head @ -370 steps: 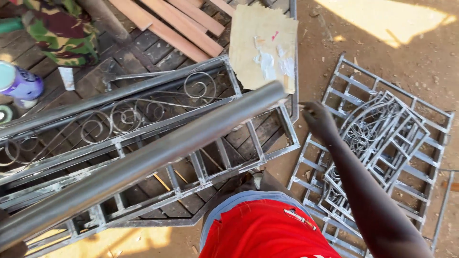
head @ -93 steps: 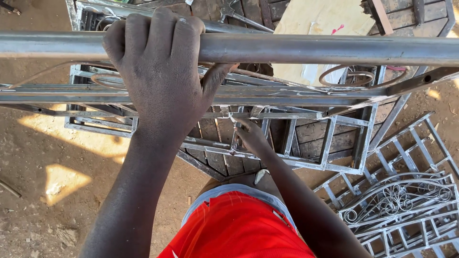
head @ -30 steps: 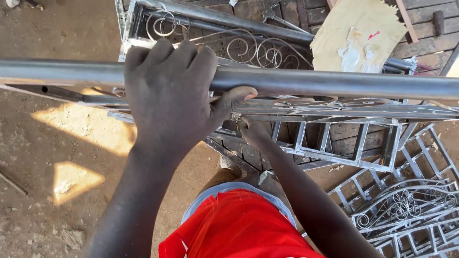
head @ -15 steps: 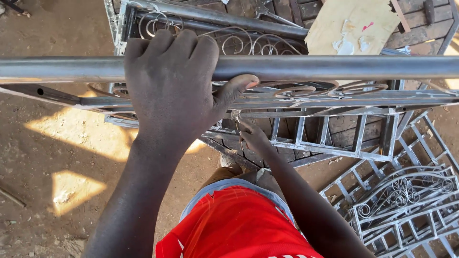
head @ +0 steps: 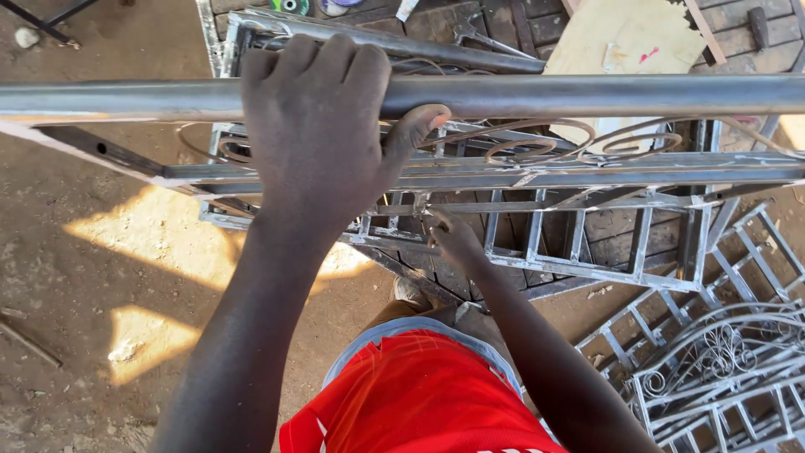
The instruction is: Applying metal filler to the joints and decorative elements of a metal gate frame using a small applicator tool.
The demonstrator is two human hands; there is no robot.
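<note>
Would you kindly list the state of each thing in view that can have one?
Left hand: closed around the steel pipe, thumb underneath.
Steel pipe: held level across the view.
Right hand: lower down, touching the metal frame.
Metal frame: raised under the pipe, scrollwork along its top.
Grilles: lying flat on the dirt.
Cardboard sheet: lying flat, partly behind the pipe.

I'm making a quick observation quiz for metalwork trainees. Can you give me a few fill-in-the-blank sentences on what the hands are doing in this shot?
1. The left hand is wrapped around a long grey metal ____.
2. The right hand reaches lower, to the ladder-like metal frame that lies ____ the pipe.
3. The person wears ____ shorts.
4. More scrollwork grilles lie on the dirt ground to the person's ____.

Missing words: pipe; below; red; right
</note>
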